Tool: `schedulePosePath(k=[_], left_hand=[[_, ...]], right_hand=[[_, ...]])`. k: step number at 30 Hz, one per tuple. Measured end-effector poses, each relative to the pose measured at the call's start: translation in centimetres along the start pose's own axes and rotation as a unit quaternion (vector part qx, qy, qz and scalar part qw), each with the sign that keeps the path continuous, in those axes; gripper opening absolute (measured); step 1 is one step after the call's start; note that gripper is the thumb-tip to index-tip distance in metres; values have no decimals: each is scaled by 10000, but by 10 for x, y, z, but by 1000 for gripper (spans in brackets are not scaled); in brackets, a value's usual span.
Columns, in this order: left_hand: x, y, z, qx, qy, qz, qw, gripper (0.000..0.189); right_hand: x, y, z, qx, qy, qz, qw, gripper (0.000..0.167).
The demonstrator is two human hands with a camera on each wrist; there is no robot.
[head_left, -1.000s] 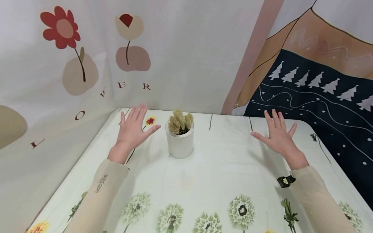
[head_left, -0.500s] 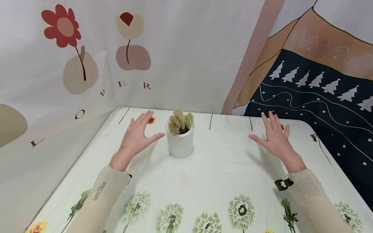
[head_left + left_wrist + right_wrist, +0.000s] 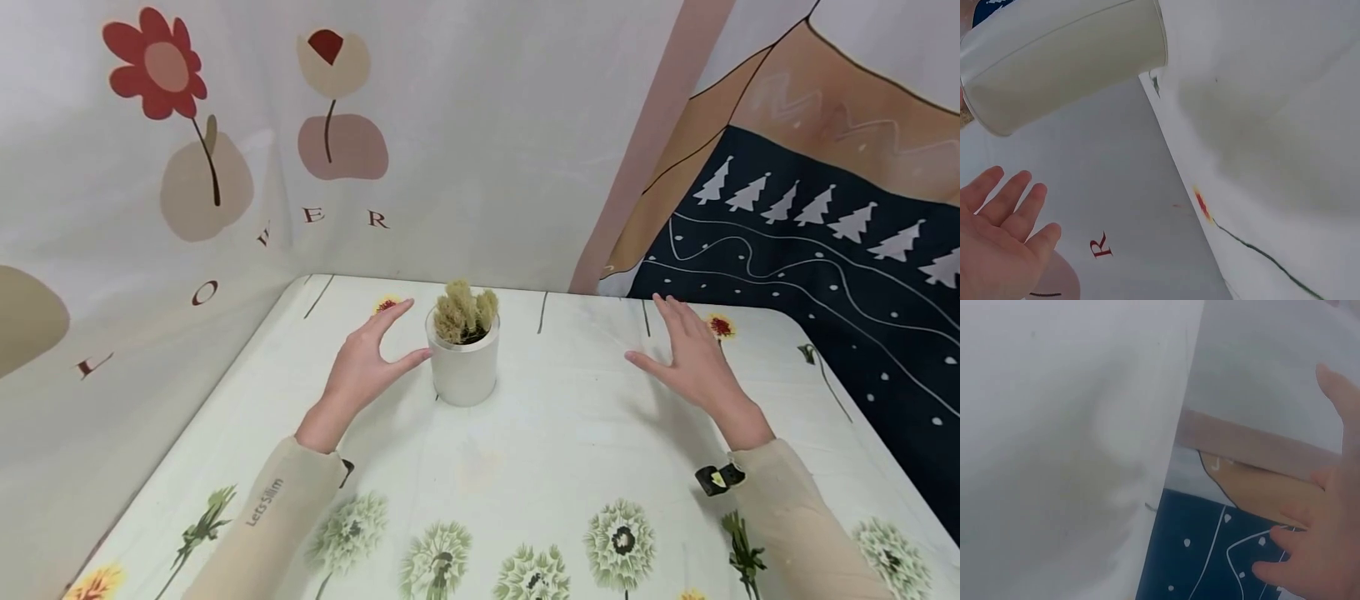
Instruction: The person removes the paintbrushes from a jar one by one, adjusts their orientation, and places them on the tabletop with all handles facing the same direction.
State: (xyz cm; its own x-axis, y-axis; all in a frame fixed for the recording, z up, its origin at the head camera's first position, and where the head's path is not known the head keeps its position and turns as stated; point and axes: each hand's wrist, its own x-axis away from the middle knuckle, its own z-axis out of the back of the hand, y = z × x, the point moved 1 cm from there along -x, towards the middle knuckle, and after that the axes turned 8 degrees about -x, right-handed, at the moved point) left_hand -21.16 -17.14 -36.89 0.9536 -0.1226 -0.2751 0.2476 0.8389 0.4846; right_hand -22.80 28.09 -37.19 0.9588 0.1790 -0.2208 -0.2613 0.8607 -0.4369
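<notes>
A white cylindrical pot (image 3: 463, 375) stands upright near the back of the table, holding a yellowish-green plant (image 3: 460, 315). On its left side my left hand (image 3: 360, 367) hovers with fingers spread, thumb tip right at the pot's edge. In the left wrist view the same pot (image 3: 1072, 69) lies across the upper left, above the fingers of my left hand (image 3: 1004, 244). My right hand (image 3: 697, 362) is held over the table well to the right of the pot, thumb apart from the fingers and nothing in its grasp. The right wrist view has this hand (image 3: 1329, 531) at the right edge.
A white tablecloth (image 3: 525, 450) printed with flowers and dandelions covers the table. Behind it hangs a pale printed curtain (image 3: 480, 167), with a dark blue tree-patterned cloth (image 3: 795, 242) at the right.
My left hand has turned and moved right towards the pot, its spread fingers drawing in. My right hand has shifted slightly left, fingers closer together. The pot has not moved.
</notes>
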Motion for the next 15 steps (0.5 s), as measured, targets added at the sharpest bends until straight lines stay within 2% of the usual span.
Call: schedulePosePath(k=[11, 15], left_hand=[[1, 8, -12, 636, 372, -128, 9972, 67], [3, 10, -14, 802, 604, -216, 9947, 61]], right_hand=[[0, -13, -7, -459, -39, 154, 9988, 94], [0, -19, -9, -536, -33, 229, 9983, 93]])
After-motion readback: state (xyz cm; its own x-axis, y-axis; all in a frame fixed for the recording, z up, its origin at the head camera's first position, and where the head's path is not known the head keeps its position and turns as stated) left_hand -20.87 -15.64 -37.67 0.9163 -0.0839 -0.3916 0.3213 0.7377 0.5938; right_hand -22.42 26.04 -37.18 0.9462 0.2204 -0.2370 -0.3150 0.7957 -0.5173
